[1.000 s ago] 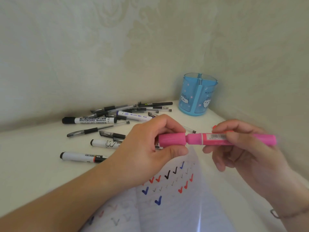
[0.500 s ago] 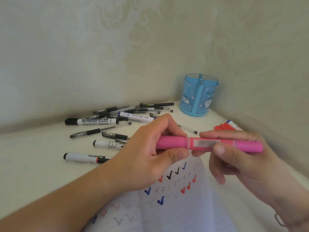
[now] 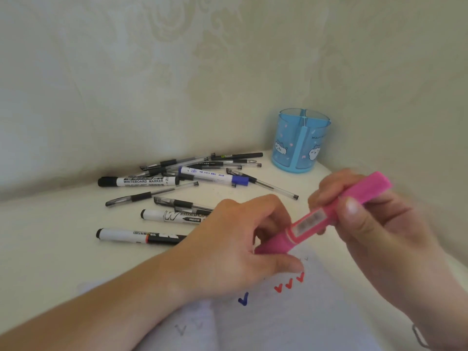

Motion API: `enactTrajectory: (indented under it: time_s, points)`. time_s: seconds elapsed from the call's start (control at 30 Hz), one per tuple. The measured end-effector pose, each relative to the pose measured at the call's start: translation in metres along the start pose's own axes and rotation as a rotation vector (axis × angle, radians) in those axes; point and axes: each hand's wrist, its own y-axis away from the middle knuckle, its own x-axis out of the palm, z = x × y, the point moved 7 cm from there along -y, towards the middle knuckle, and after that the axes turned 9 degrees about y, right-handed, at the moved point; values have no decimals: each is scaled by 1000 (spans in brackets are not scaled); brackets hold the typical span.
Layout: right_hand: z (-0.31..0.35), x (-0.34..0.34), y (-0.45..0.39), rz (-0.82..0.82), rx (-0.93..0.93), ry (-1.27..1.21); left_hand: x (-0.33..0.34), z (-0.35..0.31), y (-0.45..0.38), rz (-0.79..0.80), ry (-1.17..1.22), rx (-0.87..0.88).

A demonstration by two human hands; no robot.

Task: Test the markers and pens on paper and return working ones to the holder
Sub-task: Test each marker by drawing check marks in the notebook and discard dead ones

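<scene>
Head view: chunky pink marker (image 3: 326,216), labelled, tilted; right hand (image 3: 374,224) grips it, left hand (image 3: 243,247) pinches its lower end.

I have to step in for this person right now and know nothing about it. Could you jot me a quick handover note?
Right hand grips the pink marker, tilted, its lower end over the paper.
Left hand pinches the marker's lower end; cap on or off cannot be told.
Paper already carries red and blue ticks, so some testing is done.
Blue holder stands in the corner; no pens show in it.
A pile of pens lies left of it, tested or not unknown.
Left: test pink, return working ones.
</scene>
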Motion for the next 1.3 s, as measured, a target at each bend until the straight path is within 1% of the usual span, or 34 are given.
enactTrajectory:
  time_s: [0.07, 0.17, 0.3, 0.4, 0.5, 0.53, 0.6, 0.67, 0.7, 0.8, 0.87, 1.03, 1.13, 1.3]
  points:
    - [5, 10, 3, 57, -71, 76, 8, 3, 1, 66, -58, -78]
    - [2, 12, 3, 100, -61, 110, 14, 5, 1, 111, -23, -121]
    - [-4, 1, -2, 82, 85, -84, 5, 4, -2, 53, 5, -96]
    - [-9, -3, -4, 48, 134, -107, 0, 7, -2, 24, 72, -110]
    - [-5, 20, 1, 174, 94, -313, 6, 7, 0, 69, 42, -116]
    - [-5, 28, 2, 212, 105, -356, 9, 8, 0, 104, 37, -116]
    - [-7, 34, 4, 230, 181, -367, 11, 9, 2, 210, -2, -113]
    - [-10, 32, 3, 212, 306, -394, 8, 11, 3, 295, -94, -100]
    - [-11, 30, 3, 194, 365, -417, 5, 11, 4, 309, -164, -69]
    - [-11, 28, 3, 115, 467, -368, -4, 12, 2, 217, -413, 79]
    - [-11, 30, 4, 68, 501, -332, -6, 17, 1, 180, -509, 98]
    - [-8, 28, 3, -37, 549, -289, -5, 21, 0, 189, -532, 111]
    - [-9, 27, 4, -41, 544, -282, -4, 21, 0, 199, -514, 133]
    - [-10, 26, 4, -52, 525, -286, -4, 25, 0, 209, -507, 120]
